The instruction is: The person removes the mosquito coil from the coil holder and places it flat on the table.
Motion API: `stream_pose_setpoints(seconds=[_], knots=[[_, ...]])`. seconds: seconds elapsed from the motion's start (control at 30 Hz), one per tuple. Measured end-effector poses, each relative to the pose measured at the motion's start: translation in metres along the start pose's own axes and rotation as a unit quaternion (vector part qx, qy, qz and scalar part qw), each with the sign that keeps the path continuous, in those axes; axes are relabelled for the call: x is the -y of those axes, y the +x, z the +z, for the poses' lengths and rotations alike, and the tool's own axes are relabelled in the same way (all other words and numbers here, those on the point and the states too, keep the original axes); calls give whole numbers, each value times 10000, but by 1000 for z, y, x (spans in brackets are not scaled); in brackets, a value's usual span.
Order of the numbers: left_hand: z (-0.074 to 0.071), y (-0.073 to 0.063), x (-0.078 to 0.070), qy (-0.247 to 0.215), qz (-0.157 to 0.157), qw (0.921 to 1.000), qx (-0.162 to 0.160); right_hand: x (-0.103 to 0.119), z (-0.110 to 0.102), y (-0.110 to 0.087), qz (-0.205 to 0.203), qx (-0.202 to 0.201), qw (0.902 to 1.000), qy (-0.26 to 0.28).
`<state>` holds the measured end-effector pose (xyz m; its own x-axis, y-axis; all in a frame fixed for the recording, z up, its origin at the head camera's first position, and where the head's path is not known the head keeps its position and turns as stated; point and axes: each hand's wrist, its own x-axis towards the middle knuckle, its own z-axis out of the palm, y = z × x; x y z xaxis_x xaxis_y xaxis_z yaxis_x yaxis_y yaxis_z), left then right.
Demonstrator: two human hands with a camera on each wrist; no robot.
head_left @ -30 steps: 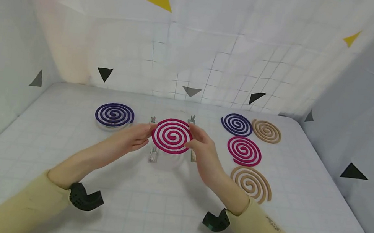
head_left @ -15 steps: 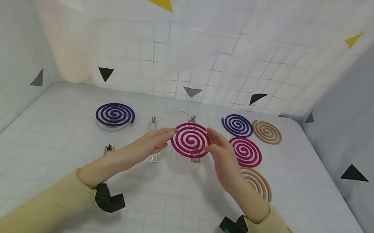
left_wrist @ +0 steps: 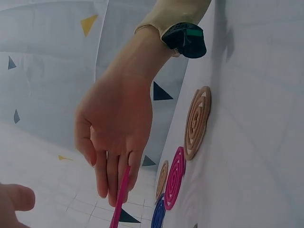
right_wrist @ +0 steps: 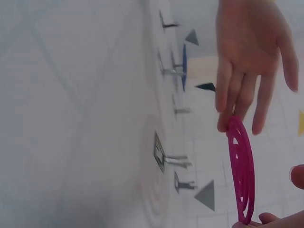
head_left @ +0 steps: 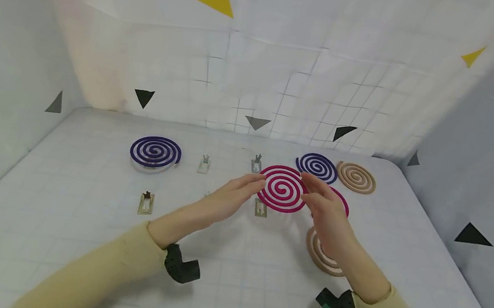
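Note:
A magenta mosquito coil (head_left: 282, 191) is held up flat above the table, its opposite edges between my two hands. My left hand (head_left: 227, 201) touches its left edge with straight fingers. On the right edge lie the extended fingers of my right hand (head_left: 329, 222), whose thumb stands apart in the left wrist view. Edge-on, the coil (right_wrist: 243, 175) appears in the right wrist view, clear of the tabletop. Another magenta coil (head_left: 346, 204) lies under and behind my right hand, mostly hidden. A tan coil (head_left: 313, 249) is partly covered by the right hand and forearm.
A dark blue coil (head_left: 155, 152) sits raised at the left. Small metal coil stands, such as one at front left (head_left: 146, 204) and one at back (head_left: 257, 165), are spread over the table. At the back right lie a blue coil (head_left: 317, 166) and a tan coil (head_left: 356, 178).
Both hands have carried the magenta coil rightward, from over the middle stands toward the coils on the right. The stands at the left have come into view.

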<state>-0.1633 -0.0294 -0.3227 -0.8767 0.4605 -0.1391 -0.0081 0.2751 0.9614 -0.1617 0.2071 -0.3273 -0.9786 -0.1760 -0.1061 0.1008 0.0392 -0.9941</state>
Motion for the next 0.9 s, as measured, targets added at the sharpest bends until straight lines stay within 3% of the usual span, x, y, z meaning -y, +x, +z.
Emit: stream_pose_setpoints(seconds=[0.27, 0.5, 0.77, 0.9], knots=[[25, 24, -9, -94, 209, 9997, 107, 5, -34, -3, -296, 18, 9994, -149], [48, 47, -18, -67, 262, 9996, -33, 4, -65, -8, -247, 32, 9993, -272], [66, 62, -27, -13, 371, 9992, 110, 0, -96, -7, -452, 166, 9988, 19], [73, 66, -29, -146, 256, 9995, 119, 0, -105, -5, -268, 161, 9995, 22]])
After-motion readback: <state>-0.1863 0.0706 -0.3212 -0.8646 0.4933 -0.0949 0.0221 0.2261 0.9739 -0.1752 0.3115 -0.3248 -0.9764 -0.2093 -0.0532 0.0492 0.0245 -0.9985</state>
